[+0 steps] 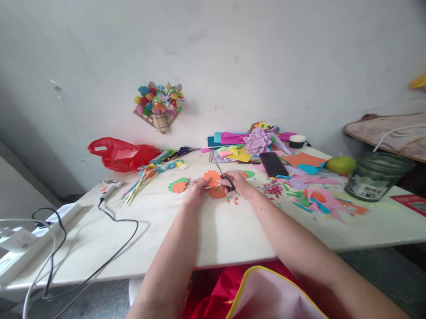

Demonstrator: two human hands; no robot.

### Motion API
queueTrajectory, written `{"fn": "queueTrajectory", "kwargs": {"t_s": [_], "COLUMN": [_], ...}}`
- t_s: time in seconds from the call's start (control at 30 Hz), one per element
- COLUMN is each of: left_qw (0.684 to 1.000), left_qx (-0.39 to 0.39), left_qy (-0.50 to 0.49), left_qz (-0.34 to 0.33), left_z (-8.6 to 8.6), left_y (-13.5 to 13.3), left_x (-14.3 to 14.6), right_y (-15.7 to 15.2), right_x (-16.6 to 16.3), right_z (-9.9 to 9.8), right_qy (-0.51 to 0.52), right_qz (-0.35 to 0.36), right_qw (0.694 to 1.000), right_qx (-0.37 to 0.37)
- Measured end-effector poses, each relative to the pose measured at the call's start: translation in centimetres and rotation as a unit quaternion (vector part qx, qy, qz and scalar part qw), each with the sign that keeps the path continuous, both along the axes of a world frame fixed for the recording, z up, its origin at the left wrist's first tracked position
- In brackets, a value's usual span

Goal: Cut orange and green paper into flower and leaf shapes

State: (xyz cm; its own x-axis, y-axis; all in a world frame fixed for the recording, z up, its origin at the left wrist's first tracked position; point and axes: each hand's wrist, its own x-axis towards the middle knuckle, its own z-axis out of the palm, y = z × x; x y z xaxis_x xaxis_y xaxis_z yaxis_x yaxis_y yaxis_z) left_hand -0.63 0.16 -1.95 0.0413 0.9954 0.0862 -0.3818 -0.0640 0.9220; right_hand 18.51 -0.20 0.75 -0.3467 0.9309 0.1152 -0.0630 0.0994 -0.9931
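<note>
My left hand (pixel 196 190) pinches an orange scalloped flower cutout (pixel 211 178) over the middle of the table. In my right hand (pixel 241 184) is a pair of scissors (pixel 228 181) with black handles, the blades pointing up and away beside the cutout. Below my hands lies another orange piece (pixel 217 192), with small orange scraps around it. To the left rests an orange and green flower cutout (pixel 179 185). A green piece (pixel 250 173) with some orange shows just beyond my right hand.
Right of my hands are a phone (pixel 273 165), colored scraps (pixel 318 199), a green mango-like fruit (pixel 342 164) and a dark jar (pixel 376 177). A red plastic bag (pixel 125 154), thin sticks (pixel 138 187), a glue gun (pixel 110 187) with its cord and a power strip (pixel 64 215) are leftward.
</note>
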Motion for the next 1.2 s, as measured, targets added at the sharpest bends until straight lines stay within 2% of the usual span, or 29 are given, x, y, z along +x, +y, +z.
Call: {"fn": "queueTrajectory", "kwargs": {"t_s": [0.1, 0.23, 0.37, 0.6, 0.8, 0.93, 1.07, 1.2], "left_qw": [1.0, 0.999, 0.994, 0.993, 0.997, 0.997, 0.997, 0.999], "left_qx": [-0.008, 0.006, 0.033, 0.026, 0.029, 0.029, 0.034, 0.034], "left_qy": [-0.002, 0.044, 0.089, 0.074, 0.04, 0.05, 0.052, 0.018], "left_qz": [-0.005, -0.012, -0.057, -0.085, -0.052, -0.044, -0.039, -0.006], "left_z": [0.1, 0.1, 0.3, 0.5, 0.5, 0.8, 0.7, 0.4], "left_y": [0.1, -0.1, -0.7, -1.1, -1.0, -1.2, -1.0, -0.5], "left_x": [0.0, -0.1, 0.0, 0.4, 0.3, 0.4, 0.6, 0.7], "right_y": [0.0, 0.0, 0.0, 0.3, 0.8, 1.1, 1.0, 0.9], "right_x": [0.0, 0.2, 0.3, 0.3, 0.3, 0.3, 0.2, 0.1], "right_z": [-0.1, -0.1, -0.2, -0.5, -0.9, -1.0, -0.9, -0.7], "right_qy": [0.002, 0.012, 0.026, 0.044, 0.062, 0.087, 0.105, 0.114], "right_qz": [-0.003, -0.001, 0.002, -0.004, -0.014, -0.023, -0.05, -0.075], "right_qw": [1.0, 1.0, 1.0, 0.999, 0.998, 0.996, 0.993, 0.991], "right_qx": [0.002, 0.009, 0.011, 0.018, 0.018, 0.009, 0.004, -0.004]}}
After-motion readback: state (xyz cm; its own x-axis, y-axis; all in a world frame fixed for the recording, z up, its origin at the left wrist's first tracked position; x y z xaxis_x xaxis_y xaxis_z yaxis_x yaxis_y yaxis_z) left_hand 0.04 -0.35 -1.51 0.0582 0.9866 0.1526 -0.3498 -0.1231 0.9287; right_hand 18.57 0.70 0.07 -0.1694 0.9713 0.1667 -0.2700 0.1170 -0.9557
